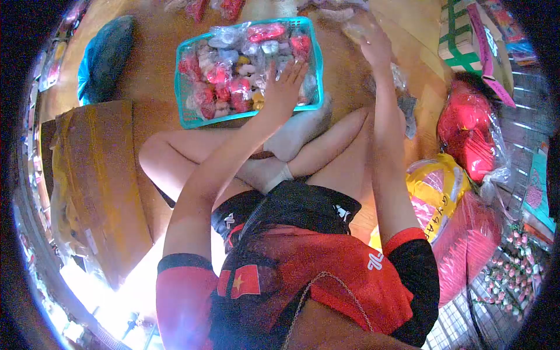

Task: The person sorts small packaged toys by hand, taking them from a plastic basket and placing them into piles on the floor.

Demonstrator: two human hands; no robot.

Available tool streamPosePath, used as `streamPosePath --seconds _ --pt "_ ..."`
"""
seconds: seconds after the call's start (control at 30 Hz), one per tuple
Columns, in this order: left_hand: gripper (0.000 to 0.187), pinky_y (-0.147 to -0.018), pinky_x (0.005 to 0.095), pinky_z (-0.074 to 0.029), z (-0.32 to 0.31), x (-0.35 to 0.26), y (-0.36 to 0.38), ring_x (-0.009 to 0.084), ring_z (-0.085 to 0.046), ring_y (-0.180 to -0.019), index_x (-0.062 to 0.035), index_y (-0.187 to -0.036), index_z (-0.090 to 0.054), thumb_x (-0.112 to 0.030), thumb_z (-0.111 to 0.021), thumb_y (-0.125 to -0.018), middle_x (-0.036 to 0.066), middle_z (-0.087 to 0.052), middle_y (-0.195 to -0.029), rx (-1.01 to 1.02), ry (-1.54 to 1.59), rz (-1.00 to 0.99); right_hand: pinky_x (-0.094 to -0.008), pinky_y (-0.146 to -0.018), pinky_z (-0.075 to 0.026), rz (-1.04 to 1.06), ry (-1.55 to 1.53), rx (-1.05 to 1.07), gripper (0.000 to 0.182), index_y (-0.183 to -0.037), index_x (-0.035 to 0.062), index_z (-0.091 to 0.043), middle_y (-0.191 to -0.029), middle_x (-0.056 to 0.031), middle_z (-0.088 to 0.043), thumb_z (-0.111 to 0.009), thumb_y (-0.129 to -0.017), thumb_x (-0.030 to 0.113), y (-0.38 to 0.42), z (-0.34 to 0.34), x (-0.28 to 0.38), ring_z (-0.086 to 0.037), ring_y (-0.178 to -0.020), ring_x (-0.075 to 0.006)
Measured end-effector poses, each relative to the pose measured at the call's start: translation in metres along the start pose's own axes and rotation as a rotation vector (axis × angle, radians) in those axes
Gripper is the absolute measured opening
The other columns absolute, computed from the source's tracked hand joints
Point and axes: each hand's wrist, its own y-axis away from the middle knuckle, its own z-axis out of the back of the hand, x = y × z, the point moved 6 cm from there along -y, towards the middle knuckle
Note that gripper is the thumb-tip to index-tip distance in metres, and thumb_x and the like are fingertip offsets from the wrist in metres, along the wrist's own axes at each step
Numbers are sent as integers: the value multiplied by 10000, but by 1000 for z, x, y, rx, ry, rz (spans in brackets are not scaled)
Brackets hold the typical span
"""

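A turquoise plastic basket (181,111) holds several small items in clear wrappers, red, white, grey and yellow. My left hand (284,83) lies on the wrapped items at the basket's right side, palm down with fingers spread, gripping nothing. To the right of the basket, my right hand (376,48) is stretched out over the floor beside clear plastic packets (354,29). Its fingers are blurred against the plastic, so whether they hold a packet is unclear. More clear packets (399,79) lie partly behind my right forearm.
My crossed legs are just below the basket. On the left are a blue bag (108,58) and flattened cardboard (105,181). To the right are a green-taped box (458,41), a red bag (469,134), a yellow bag (437,181) and a pink bag (472,245). Red packets (227,8) lie beyond the basket.
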Motion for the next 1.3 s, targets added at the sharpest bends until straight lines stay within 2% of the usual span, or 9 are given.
streamPosePath --seconds 0.07,0.17,0.47,0.57,0.77,0.97,1.07,1.17,1.3 --pt "894 -1031 553 -171 -2 0 1 167 -267 -1297 -122 -1375 -236 -512 -605 -660 1 -250 -1428 -19 -24 12 -369 -838 -459 -6 14 -13 451 -1130 45 -525 -998 -168 -612 -615 -769 300 -5 -31 -21 -590 -911 -305" --pt "922 -1030 559 -167 -2 2 4 162 -264 -1298 -115 -1379 -219 -513 -618 -649 4 -239 -1431 -39 10 14 -383 -812 -467 -96 -4 362 406 -1084 128 -592 -1035 -140 -612 -681 -724 292 2 -36 -14 -591 -923 -298" --pt "937 -1028 556 -177 -8 7 3 143 -254 -1305 -98 -1381 -186 -484 -641 -660 22 -236 -1433 -6 181 27 -271 -648 -513 -285 -714 175 356 -1036 31 -580 -902 -81 -613 -667 -765 245 46 22 14 -605 -757 -146" --pt "926 -1025 555 -191 0 10 5 145 -275 -1296 -97 -1378 -192 -465 -652 -663 28 -250 -1427 -26 222 70 -298 -644 -526 -453 -871 435 396 -1096 3 -526 -970 -97 -591 -635 -799 242 90 23 49 -607 -803 -208" --pt "915 -1006 590 -202 4 15 5 163 -301 -1284 -96 -1373 -204 -446 -663 -663 37 -266 -1420 -64 315 36 -357 -802 -495 -1096 -1740 444 371 -1165 -46 -416 -1100 -152 -536 -477 -879 182 148 -3 68 -538 -1008 -261" --pt "880 -1003 632 -136 15 26 6 186 -297 -1286 -114 -1375 -206 -443 -645 -687 38 -263 -1420 -141 437 32 -313 -736 -487 -1092 -1610 428 271 -1103 34 -509 -1026 -100 -588 -413 -910 198 179 -8 67 -572 -904 -214" --pt "838 -1005 640 -106 9 31 5 200 -287 -1291 -125 -1374 -212 -426 -631 -714 43 -255 -1421 -154 529 23 -309 -792 -447 -945 -1459 393 290 -1122 7 -485 -1037 -126 -574 -452 -896 186 181 -32 43 -556 -916 -188" --pt "811 -995 657 -101 5 34 5 215 -277 -1294 -141 -1374 -218 -399 -632 -726 42 -265 -1416 -198 550 17 -262 -615 -442 -729 -1239 295 195 -991 28 -550 -932 -77 -603 -456 -893 168 172 -31 55 -562 -766 -148" --pt "779 -983 672 -103 18 30 6 226 -286 -1288 -171 -1354 -273 -396 -649 -710 35 -304 -1396 -168 552 -16 -288 -641 -471 -460 -671 368 292 -1138 35 -467 -893 -99 -571 -513 -872 148 150 -7 79 -572 -751 -165"
